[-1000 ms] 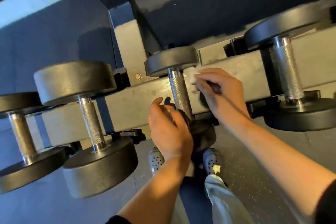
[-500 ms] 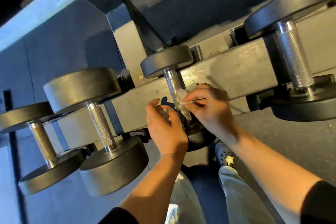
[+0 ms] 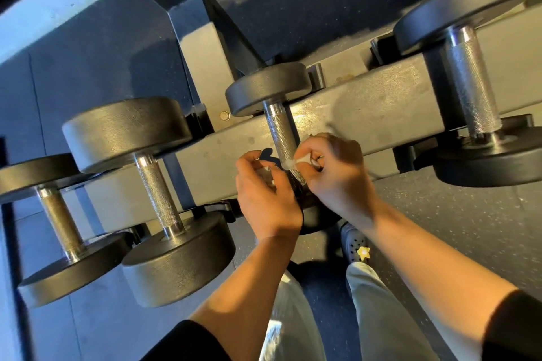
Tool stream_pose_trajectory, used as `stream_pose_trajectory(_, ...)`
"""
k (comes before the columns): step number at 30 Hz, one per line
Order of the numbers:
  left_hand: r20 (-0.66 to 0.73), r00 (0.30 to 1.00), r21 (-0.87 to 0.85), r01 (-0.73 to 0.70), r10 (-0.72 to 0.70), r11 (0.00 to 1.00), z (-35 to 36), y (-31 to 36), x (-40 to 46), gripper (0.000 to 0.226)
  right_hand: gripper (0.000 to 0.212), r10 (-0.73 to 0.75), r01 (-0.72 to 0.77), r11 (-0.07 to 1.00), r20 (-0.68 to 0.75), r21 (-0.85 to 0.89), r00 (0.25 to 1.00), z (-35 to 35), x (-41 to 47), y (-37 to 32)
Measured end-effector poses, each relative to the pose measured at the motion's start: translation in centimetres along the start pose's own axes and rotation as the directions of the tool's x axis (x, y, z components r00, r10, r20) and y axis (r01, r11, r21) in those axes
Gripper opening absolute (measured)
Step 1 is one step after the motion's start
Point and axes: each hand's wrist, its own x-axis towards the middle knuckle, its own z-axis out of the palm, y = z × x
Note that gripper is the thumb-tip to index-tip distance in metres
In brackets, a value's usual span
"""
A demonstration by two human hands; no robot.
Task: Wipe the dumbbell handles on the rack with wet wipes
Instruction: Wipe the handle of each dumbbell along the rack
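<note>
Left hand (image 3: pixel 265 199) curls round a crumpled wipe (image 3: pixel 265 174) just left of the middle dumbbell's handle (image 3: pixel 283 138), low on the rack (image 3: pixel 366 114). Right hand (image 3: pixel 337 173) pinches a second bit of wipe (image 3: pixel 299 160) against the handle's lower end. Risks, as I judge them: the small pinched scrap could snag on the knurling and tear, or slip from the fingertips; only the near side gets wiped, and the upper handle is missed.

The dumbbell handle (image 3: pixel 283 138) is bright metal with rough knurling, and its ends are smooth. The dumbbell heads (image 3: pixel 126 129) look matt black. The rack beam (image 3: pixel 366 114) is dull grey painted metal.
</note>
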Motion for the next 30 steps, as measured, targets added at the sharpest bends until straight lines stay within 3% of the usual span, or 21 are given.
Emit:
stream_pose_trajectory(3, 0.001, 1.000, -0.002, 0.003, -0.003, 1.000, 0.0, 0.0, 0.0, 0.024, 0.013, 0.249, -0.265, 0.952, 0.118, 0.156, 0.961, -0.6, -1.0, 0.6)
stream_pose_trajectory(6, -0.003, 1.000, -0.005, 0.008, -0.008, 1.000, 0.1, 0.0, 0.0, 0.023, 0.016, 0.402, -0.407, 0.892, 0.068, 0.194, 0.913, -1.6, -0.6, 0.9)
stream_pose_trajectory(8, -0.007, 1.000, -0.008, 0.009, -0.009, 1.000, 0.0, 0.0, 0.0, 0.023, 0.018, 0.376, -0.362, 0.912, -0.042, 0.190, 0.925, -1.8, 0.8, 0.8)
stream_pose_trajectory(12, -0.019, 1.000, -0.008, -0.002, 0.002, 1.000, -0.1, 0.2, -0.1, 0.023, 0.010, 0.193, -0.204, 0.979, -0.213, -0.029, 0.958, -0.7, 3.1, 1.1)
stream_pose_trajectory(16, -0.015, 1.000, -0.020, -0.012, 0.011, 1.000, -0.2, 0.1, -0.1, 0.022, 0.020, 0.196, -0.188, 0.980, -0.150, 0.067, 0.969, 1.1, 3.9, 1.0)
stream_pose_trajectory(19, -0.019, 1.000, -0.033, -0.010, 0.009, 0.999, -0.2, 0.1, -0.1, 0.022, 0.032, 0.405, -0.389, 0.858, 0.021, 0.335, 0.914, 1.0, 3.6, 0.1)
stream_pose_trajectory(21, -0.021, 1.000, -0.053, -0.005, 0.004, 0.999, -0.2, 0.2, -0.2, 0.022, 0.034, 0.455, -0.410, 0.767, 0.031, 0.493, 0.890, 0.8, 3.6, -0.3)
stream_pose_trajectory(27, -0.018, 1.000, -0.052, -0.008, 0.007, 0.999, -0.4, 0.3, -0.3, 0.022, 0.038, 0.441, -0.417, 0.786, 0.057, 0.456, 0.895, 1.4, 4.6, -0.9)
stream_pose_trajectory(30, -0.009, 1.000, -0.043, 0.004, -0.004, 0.999, -0.4, 0.3, -0.2, 0.023, 0.033, 0.384, -0.366, 0.881, 0.001, 0.299, 0.923, 1.4, 4.2, -0.5)
